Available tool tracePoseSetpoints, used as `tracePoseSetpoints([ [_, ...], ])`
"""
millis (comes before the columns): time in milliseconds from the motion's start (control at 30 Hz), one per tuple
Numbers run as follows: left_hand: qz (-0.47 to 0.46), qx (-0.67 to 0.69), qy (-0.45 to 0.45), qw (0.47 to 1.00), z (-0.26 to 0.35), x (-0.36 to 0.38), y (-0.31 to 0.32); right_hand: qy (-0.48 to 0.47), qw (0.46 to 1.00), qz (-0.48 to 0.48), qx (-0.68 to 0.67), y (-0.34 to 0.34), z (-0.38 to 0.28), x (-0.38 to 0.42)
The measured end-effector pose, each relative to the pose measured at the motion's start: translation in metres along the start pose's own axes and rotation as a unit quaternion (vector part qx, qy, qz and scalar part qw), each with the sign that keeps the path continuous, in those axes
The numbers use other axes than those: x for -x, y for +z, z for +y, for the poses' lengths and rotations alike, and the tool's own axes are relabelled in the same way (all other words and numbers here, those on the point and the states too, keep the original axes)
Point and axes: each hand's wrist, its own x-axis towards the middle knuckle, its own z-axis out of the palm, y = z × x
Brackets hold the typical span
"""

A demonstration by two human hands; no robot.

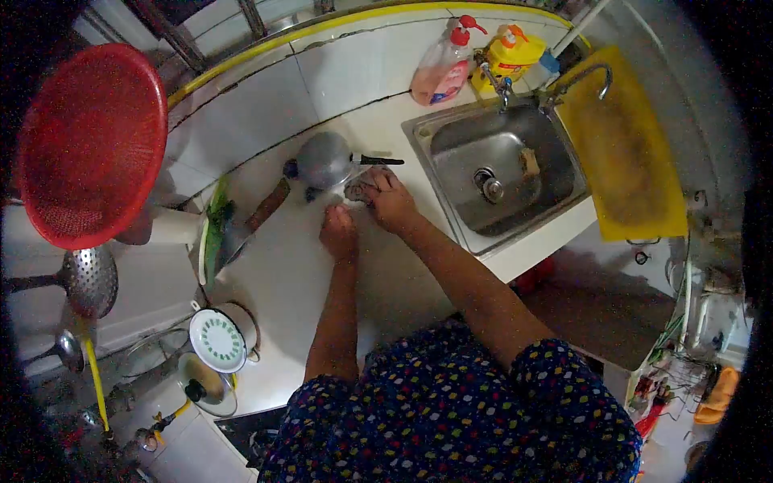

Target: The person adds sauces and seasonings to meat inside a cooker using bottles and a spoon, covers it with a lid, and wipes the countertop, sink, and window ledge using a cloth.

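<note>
My right hand [392, 201] is closed around a crumpled greyish cloth [357, 190] on the white counter [403, 278]. Just left of it, my left hand [338, 231] has its fingers curled together near the cloth's lower edge; whatever they hold is too small to make out. Beyond both hands stands a small round metal pot [324, 160], and its black handle [380, 160] points right, above my right hand.
Right of my hands is the steel sink [507, 169] with its faucet [503, 92]. Bottles [443, 76] line the wall. On the left are a knife [262, 211], green vegetables [216, 233], an enamel pot [219, 340] and a hanging red basket [93, 145].
</note>
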Motion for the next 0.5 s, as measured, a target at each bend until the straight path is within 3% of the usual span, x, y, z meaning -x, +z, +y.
tracePoseSetpoints([
  [33,-0.002,0.005,-0.001,1.0,0.003,-0.002,-0.005,0.001,1.0,0.003,-0.001,0.003,0.002,0.006],
  [100,-0.088,0.11,-0.136,0.981,0.04,-0.026,-0.036,-0.165,0.981,-0.071,0.074,-0.005,0.008,0.026],
  [133,-0.088,0.112,-0.135,0.981,0.028,-0.018,-0.023,-0.171,0.982,-0.069,0.04,-0.017,0.007,0.046],
  [200,0.063,-0.066,-0.019,0.996,-0.01,0.006,0.019,-0.175,0.982,-0.067,0.009,-0.058,-0.002,0.084],
  [233,0.061,-0.064,-0.019,0.996,-0.007,0.003,0.014,-0.145,0.983,-0.107,-0.032,-0.07,-0.002,0.103],
  [267,0.021,0.203,-0.152,0.967,0.002,-0.005,0.001,-0.116,0.979,-0.147,-0.073,-0.081,-0.004,0.111],
  [300,-0.019,0.45,-0.273,0.85,0.01,-0.01,-0.011,-0.116,0.979,-0.152,-0.074,-0.096,-0.011,0.105],
  [367,-0.017,0.475,-0.29,0.831,0.014,-0.017,-0.024,0.033,0.929,-0.368,-0.03,-0.119,-0.026,0.085],
  [400,-0.015,0.503,-0.3,0.811,0.017,-0.022,-0.03,0.035,0.928,-0.369,-0.033,-0.1,-0.019,0.084],
  [500,0.005,0.534,-0.326,0.78,0.035,-0.035,-0.051,0.054,0.973,-0.094,-0.203,-0.046,-0.005,0.064],
])
